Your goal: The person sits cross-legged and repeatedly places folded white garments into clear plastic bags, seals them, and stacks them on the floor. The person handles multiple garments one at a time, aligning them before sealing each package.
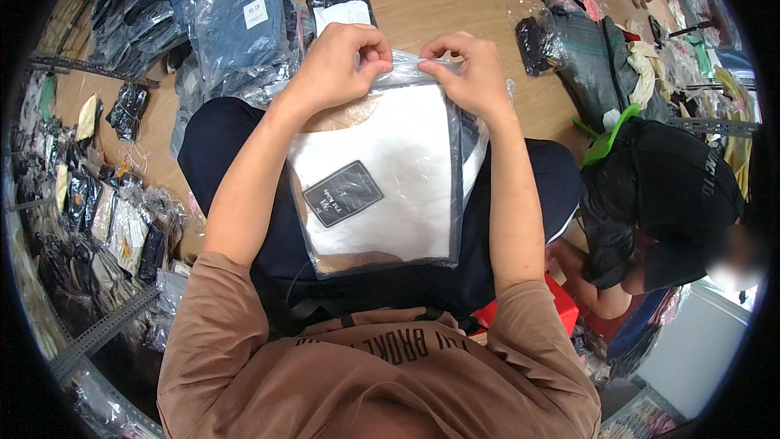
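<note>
A clear plastic bag (390, 195) lies across my lap with a folded white garment (414, 152) inside, and a dark printed tag (342, 193) shows through near its lower left. My left hand (344, 64) pinches the bag's top edge between thumb and fingers. A short way to the right along the same edge, my right hand (469, 73) grips it in a like pinch. Further bagged clothing partly shows under the bag, at its right side.
Bagged blue garments (237, 30) are piled at the upper left, beside a dark packet (341, 9). Metal shelves (109, 323) with packed clothes stand left. A co-worker in black (658, 195) sits close at right, near a red plastic object (560, 305). Clothes (579, 61) lie at the upper right.
</note>
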`<state>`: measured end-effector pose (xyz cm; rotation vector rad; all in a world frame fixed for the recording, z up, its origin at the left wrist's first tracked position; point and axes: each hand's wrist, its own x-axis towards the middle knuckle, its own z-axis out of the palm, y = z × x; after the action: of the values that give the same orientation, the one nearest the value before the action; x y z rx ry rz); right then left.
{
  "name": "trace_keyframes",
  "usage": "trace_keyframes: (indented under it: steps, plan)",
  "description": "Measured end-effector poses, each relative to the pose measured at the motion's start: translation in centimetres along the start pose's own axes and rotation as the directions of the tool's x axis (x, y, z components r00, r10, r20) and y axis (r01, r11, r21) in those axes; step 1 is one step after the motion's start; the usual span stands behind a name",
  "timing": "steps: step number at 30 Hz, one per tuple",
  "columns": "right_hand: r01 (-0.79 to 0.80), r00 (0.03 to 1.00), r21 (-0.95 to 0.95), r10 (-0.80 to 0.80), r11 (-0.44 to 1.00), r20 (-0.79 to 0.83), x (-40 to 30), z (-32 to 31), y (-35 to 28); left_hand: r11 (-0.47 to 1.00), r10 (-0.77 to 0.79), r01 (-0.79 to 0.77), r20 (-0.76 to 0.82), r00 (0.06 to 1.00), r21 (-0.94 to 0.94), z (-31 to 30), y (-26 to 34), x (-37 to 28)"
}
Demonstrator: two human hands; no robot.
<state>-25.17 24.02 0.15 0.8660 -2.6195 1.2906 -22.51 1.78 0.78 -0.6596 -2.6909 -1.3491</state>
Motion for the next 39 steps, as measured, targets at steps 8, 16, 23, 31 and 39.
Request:
trace_keyframes:
  steps: [8, 16, 23, 31, 39]
  plan:
    - [-0.126, 0.99, 0.014, 0.125, 0.992, 0.059, -0.6, -2.3, 2.0, 1.0, -0.008, 0.008, 0.009, 1.0, 0.017, 0.1, -0.7, 0.1]
    - [-0.222, 0.969, 0.105, 0.207, 0.969, 0.137, -0.7, -2.8, 2.1, 0.999, 0.037, -0.035, 0.047, 0.998, -0.034, -0.1, -0.4, 0.2]
    - [-0.142, 0.977, 0.166, 0.111, 0.976, 0.182, -1.0, -3.6, 1.8, 0.993, 0.106, -0.098, 0.139, 0.985, -0.063, -0.3, -0.2, -0.1]
    - [-0.126, 0.986, 0.164, 0.106, 0.978, 0.126, -1.0, -3.4, 2.1, 0.987, 0.151, -0.144, 0.107, 0.983, -0.065, -0.2, -0.4, -0.1]
    - [-0.115, 0.984, 0.127, 0.095, 0.985, 0.152, -1.0, -3.8, 1.5, 0.998, 0.061, -0.066, 0.241, 0.969, 0.011, -4.7, -1.6, -1.0]
